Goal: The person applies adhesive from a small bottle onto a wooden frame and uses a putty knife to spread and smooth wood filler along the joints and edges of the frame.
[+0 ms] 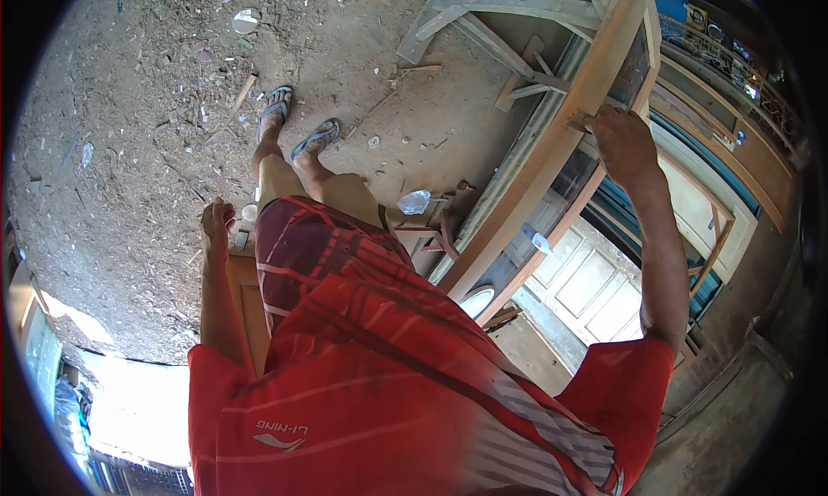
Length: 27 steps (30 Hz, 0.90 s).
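A long wooden frame with glass panes (539, 164) slants across the right half of the view. My right hand (623, 147) is at its upper part, fingers closed around a small flat tool (580, 122) whose end touches the wood's face. What kind of tool it is cannot be made out. On the left, my left hand (217, 220) hangs low beside my leg, away from the frame, its fingers curled; whether anything small is in them is hidden.
Wooden trestle legs (504, 52) stand at the top. Doors and panels (591, 280) lean at the right. A small wooden stool (444, 229) with a clear plastic bag (414, 203) is near my legs. Wood scraps (246, 95) litter the dirt floor.
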Available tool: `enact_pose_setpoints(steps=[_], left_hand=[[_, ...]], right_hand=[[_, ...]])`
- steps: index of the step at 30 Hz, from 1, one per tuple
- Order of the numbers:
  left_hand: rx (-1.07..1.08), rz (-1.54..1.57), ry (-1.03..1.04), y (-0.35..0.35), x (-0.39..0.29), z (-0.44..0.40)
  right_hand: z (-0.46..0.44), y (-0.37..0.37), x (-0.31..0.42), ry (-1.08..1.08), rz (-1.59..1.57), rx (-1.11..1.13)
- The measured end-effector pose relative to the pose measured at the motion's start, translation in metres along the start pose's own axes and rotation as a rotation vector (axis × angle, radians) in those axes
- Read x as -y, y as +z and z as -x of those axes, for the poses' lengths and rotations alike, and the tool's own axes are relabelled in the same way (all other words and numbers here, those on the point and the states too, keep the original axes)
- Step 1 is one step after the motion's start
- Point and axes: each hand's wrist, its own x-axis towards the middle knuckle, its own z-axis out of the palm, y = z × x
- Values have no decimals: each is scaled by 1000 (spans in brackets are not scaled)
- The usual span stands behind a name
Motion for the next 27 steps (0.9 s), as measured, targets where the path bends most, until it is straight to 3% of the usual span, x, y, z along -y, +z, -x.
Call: enact_pose_setpoints(steps=[3,6,9,12,15,18,21,24,27], left_hand=[[10,-23,5,-4,2,-7],[13,-16,1,0,-1,-7],[3,4,-3,-1,-3,-4],[4,-2,16,0,-6,-6],[9,-29,20,-2,-1,-9],[20,-34,19,-2,-10,-6],[11,-16,41,-4,-16,-1],[2,-18,42,-5,-21,-2],[-12,-16,58,-7,-19,-6]], right_hand=[[-3,-6,0,-46,-104,-187],[-2,27,-13,-16,-48,-17],[8,7,1,-96,-273,-8],[8,15,-10,-36,-453,44],[4,-7,-1,75,-341,-46],[8,24,-4,-4,-175,-78],[5,-6,14,35,-98,27],[2,16,5,64,-41,-46],[12,-2,9,56,-250,42]])
